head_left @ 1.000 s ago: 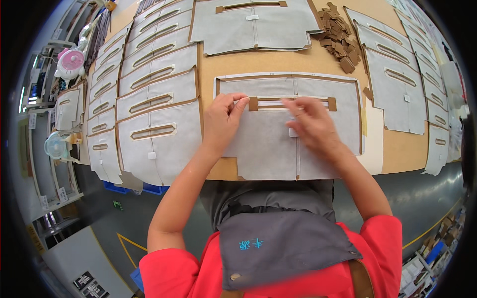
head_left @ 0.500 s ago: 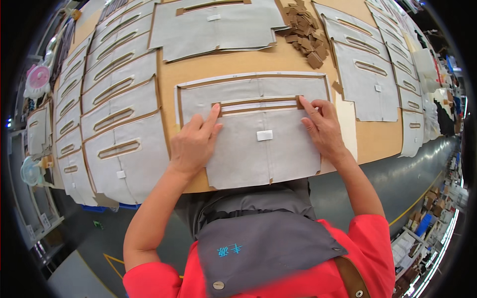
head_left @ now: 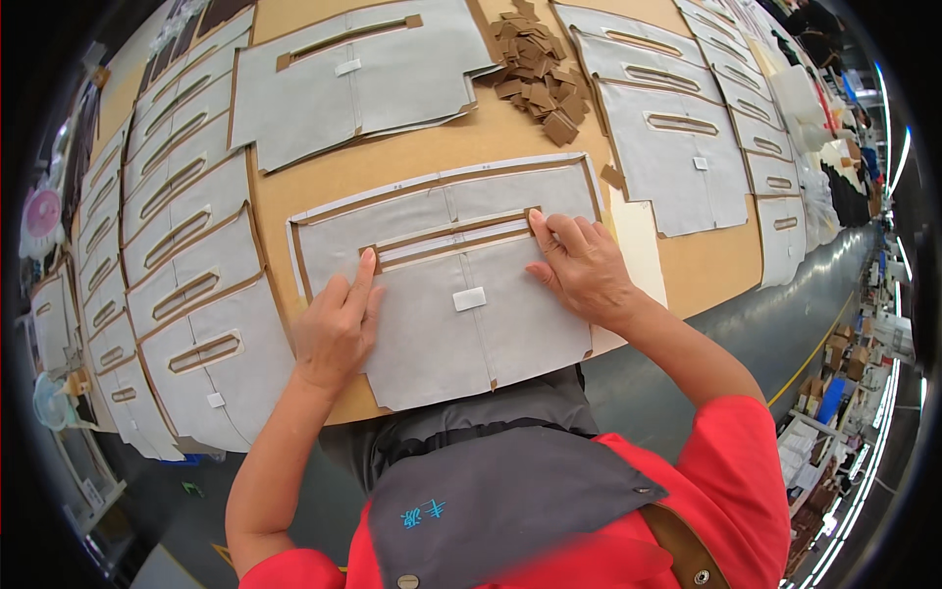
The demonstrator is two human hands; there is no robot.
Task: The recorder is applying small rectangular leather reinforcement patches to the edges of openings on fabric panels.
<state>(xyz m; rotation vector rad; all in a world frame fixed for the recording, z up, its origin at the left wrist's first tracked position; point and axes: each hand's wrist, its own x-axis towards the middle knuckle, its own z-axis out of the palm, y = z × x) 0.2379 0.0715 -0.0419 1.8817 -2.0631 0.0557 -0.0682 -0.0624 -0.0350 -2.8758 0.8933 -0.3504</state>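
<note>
In front of me a grey fabric panel [head_left: 422,339] with brown edging lies flat on the tan work table. A long brown-rimmed slot [head_left: 453,239] crosses its upper part, with a white strip showing inside. A small white label [head_left: 469,299] sits below the slot. My left hand [head_left: 339,319] presses its stretched index fingertip on the small brown piece at the slot's left end. The index fingertip of my right hand [head_left: 587,267] rests on the brown piece [head_left: 535,222] at the right end, thumb apart from it. Neither hand grips anything.
Overlapping grey slotted panels line the left [head_left: 211,358] and right [head_left: 677,162] of the table. Another grey panel [head_left: 358,93] lies beyond mine. A heap of small brown pieces [head_left: 540,83] sits at the far middle. A cream sheet [head_left: 643,250] lies beside my right hand.
The view has tilted, so the table and panels appear slanted and shifted left. Both index fingertips remain at the two ends of the slot.
</note>
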